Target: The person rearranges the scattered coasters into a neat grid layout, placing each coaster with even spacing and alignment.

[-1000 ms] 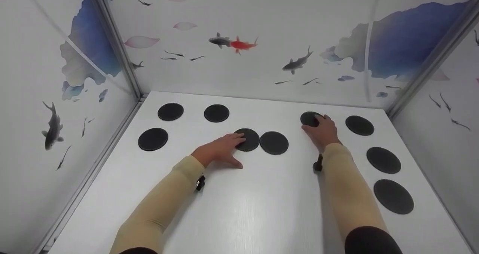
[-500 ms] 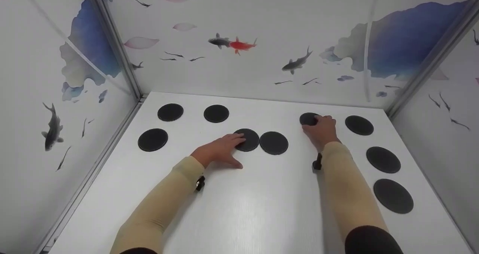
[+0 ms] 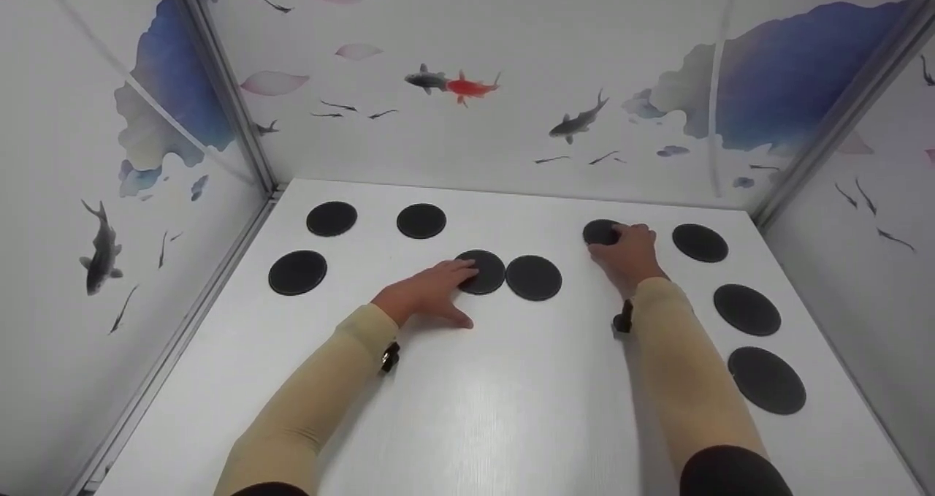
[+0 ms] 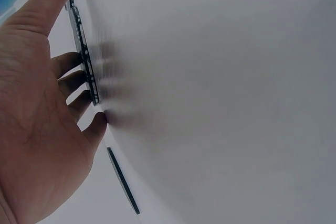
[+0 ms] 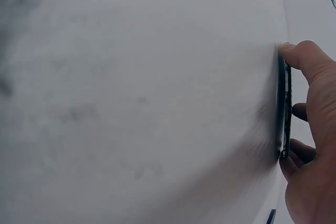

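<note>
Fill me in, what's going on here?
Someone is handling black discs on a white table. The left hand rests its fingers on one disc, which lies right beside a second disc, touching or nearly so. The right hand grips a third disc by its edge, near the table's far side. Six others lie untouched, three toward the left and three toward the right.

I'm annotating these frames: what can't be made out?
Head view: right part of the black disc at the right hand, hidden by that hand.
Head view: left part of the close pair's left disc, hidden by the left hand.
Left wrist: tip of the left thumb, cut off by the top edge.
Right wrist: rest of a dark sliver, cut off at bottom.
</note>
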Demonstrator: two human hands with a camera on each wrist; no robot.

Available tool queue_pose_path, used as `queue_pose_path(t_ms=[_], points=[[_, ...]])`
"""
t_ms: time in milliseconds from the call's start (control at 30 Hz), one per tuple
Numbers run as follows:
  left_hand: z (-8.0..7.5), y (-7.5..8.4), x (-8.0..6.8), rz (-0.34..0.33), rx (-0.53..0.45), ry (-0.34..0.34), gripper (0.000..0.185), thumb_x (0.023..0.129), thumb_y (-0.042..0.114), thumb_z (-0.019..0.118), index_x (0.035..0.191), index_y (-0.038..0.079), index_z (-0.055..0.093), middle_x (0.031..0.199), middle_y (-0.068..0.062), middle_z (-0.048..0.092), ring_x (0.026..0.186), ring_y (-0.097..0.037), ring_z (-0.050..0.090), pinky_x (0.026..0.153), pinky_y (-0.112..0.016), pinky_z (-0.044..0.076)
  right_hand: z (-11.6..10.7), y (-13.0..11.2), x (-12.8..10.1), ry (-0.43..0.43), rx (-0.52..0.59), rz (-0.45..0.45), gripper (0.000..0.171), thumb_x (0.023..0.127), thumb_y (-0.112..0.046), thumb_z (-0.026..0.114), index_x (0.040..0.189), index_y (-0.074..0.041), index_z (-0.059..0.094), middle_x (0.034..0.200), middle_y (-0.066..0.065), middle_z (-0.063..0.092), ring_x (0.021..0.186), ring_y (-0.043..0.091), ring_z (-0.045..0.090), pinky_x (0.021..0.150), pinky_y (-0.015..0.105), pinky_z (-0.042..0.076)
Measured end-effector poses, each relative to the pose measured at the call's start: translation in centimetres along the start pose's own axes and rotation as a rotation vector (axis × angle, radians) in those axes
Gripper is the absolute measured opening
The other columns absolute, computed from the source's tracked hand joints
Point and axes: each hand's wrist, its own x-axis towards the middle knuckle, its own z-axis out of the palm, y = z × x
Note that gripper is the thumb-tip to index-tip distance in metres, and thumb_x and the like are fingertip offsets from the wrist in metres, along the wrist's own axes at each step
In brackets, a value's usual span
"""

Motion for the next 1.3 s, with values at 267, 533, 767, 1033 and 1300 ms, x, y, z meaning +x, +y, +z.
queue_pose_path(t_ms=[267,533,767,1033,1300], points=[[-0.3,0.2,-0.1,-0.005,-0.013,-0.005,0.107,0.092,0.058,0.086,0.175,0.016,0.033,0.185,-0.001,0.021,0.170,-0.026,0.015,0.135,-0.046,0.024,0.3,2.5,3.0,-0.039,-0.054,-0.065,0.093,0.097,-0.044,0.079,0.168,0.002,0.041,0.166,0.032,0.028,0.153,0.049,0.034,0.126,0.062,0.036],[-0.6,0.5,-0.2,0.004,-0.026,-0.002,0.105,0.092,0.054,0.087,0.174,0.014,0.035,0.184,-0.004,0.022,0.170,-0.027,0.017,0.135,-0.046,0.023,0.6,4.8,6.7,-0.078,-0.213,-0.143,0.094,0.093,-0.047,0.085,0.163,0.004,0.048,0.163,0.037,0.032,0.151,0.055,0.028,0.125,0.066,0.034],[-0.6,0.4,-0.3,0.003,-0.027,0.000,0.106,0.092,0.054,0.088,0.174,0.013,0.035,0.184,-0.005,0.023,0.170,-0.028,0.017,0.135,-0.046,0.023,0.3,3.9,5.6,-0.085,-0.223,-0.178,0.088,0.096,-0.047,0.083,0.163,0.000,0.050,0.165,0.033,0.033,0.153,0.050,0.028,0.125,0.065,0.035],[-0.3,0.5,-0.4,0.003,-0.027,-0.004,0.105,0.092,0.055,0.087,0.174,0.014,0.035,0.184,-0.004,0.023,0.170,-0.028,0.017,0.135,-0.047,0.024,0.3,3.3,4.2,-0.116,-0.215,-0.236,0.085,0.098,-0.044,0.084,0.163,0.000,0.051,0.163,0.032,0.034,0.153,0.050,0.028,0.126,0.065,0.033],[-0.4,0.4,-0.3,0.013,-0.019,-0.002,0.106,0.092,0.055,0.087,0.175,0.014,0.035,0.184,-0.003,0.022,0.170,-0.028,0.017,0.135,-0.047,0.024,0.2,2.9,2.9,-0.111,-0.204,-0.306,0.080,0.096,-0.037,0.087,0.159,0.001,0.055,0.161,0.032,0.036,0.152,0.050,0.030,0.126,0.065,0.033]])
